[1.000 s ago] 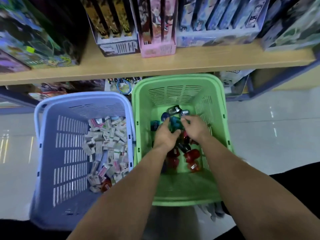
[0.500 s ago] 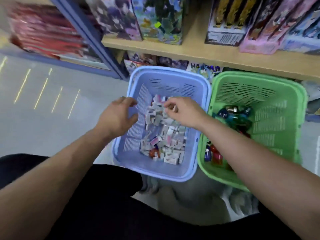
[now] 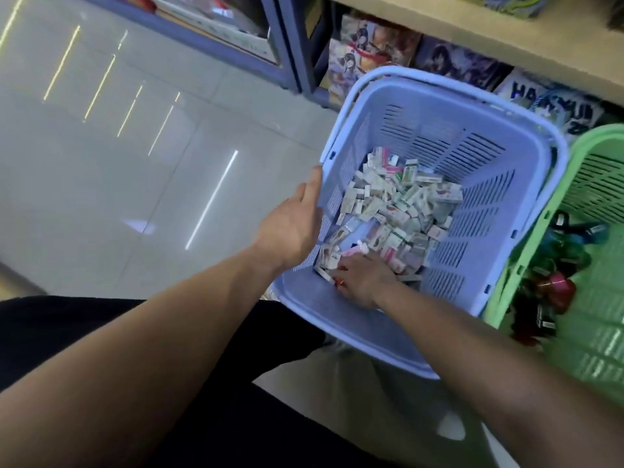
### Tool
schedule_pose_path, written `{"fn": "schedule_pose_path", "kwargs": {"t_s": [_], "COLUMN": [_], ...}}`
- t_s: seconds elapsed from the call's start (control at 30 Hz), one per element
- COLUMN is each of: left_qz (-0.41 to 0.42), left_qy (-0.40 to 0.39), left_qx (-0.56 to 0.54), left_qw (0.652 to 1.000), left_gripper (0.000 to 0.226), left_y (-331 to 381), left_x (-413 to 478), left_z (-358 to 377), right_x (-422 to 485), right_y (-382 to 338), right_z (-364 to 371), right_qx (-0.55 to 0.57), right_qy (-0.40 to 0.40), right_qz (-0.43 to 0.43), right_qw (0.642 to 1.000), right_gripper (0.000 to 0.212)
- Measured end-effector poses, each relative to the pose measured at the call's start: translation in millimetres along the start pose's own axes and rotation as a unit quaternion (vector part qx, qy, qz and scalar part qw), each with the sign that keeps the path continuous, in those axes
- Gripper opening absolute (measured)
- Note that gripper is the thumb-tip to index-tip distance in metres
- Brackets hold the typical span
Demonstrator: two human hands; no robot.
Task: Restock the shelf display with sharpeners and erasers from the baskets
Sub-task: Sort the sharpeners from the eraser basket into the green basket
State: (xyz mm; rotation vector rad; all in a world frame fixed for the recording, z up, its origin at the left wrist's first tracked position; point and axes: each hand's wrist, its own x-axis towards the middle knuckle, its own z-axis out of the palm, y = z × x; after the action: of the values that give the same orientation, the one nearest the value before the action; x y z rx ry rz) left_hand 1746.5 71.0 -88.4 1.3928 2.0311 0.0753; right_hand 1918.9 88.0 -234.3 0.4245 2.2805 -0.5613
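A blue basket (image 3: 526, 231) on the floor holds a heap of small boxed erasers (image 3: 398, 211). My left hand (image 3: 292, 228) grips the basket's left rim, thumb pointing up along the edge. Down at the near end of the heap, my right hand (image 3: 363, 280) has its fingers curled into the erasers, with a small red-marked piece at the fingertips. To the right stands a green basket (image 3: 597, 352) with dark, teal and red sharpeners (image 3: 553, 285) in it. The wooden shelf (image 3: 506, 25) runs across the top right.
Illustrated boxes (image 3: 371, 52) stand on the low shelf behind the baskets. A blue-grey shelf post (image 3: 287, 45) rises at the top centre. Glossy floor tiles (image 3: 135, 163) spread to the left. My dark-clothed legs fill the bottom of the view.
My hands left the green basket for the blue one. The right hand dropped from above the erasers into the heap's near end. The left hand moved onto the basket's left rim.
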Motion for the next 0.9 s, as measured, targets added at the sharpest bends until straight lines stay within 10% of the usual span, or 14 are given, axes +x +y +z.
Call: {"fn": "schedule_pose_path", "kwargs": {"t_s": [0.43,0.7,0.9], "left_qz": [0.043,0.034,0.028], "left_qy": [0.024,0.022,0.022], "left_qx": [0.019,0.024,0.021], "left_qw": [0.999,0.999,0.999], "left_gripper": [0.066,0.064,0.065], "left_y": [-6,-4,-5], "left_x": [31,33,34], "left_z": [-11,-10,-9], "right_x": [0,2,8], "right_y": [34,60,45], "right_z": [-39,-38,-47], "right_qx": [0.014,0.130,0.151], "right_qy": [0.030,0.203,0.104], "right_qz": [0.037,0.129,0.144], "right_qw": [0.999,0.962,0.972], "right_gripper": [0.049,0.046,0.051]}}
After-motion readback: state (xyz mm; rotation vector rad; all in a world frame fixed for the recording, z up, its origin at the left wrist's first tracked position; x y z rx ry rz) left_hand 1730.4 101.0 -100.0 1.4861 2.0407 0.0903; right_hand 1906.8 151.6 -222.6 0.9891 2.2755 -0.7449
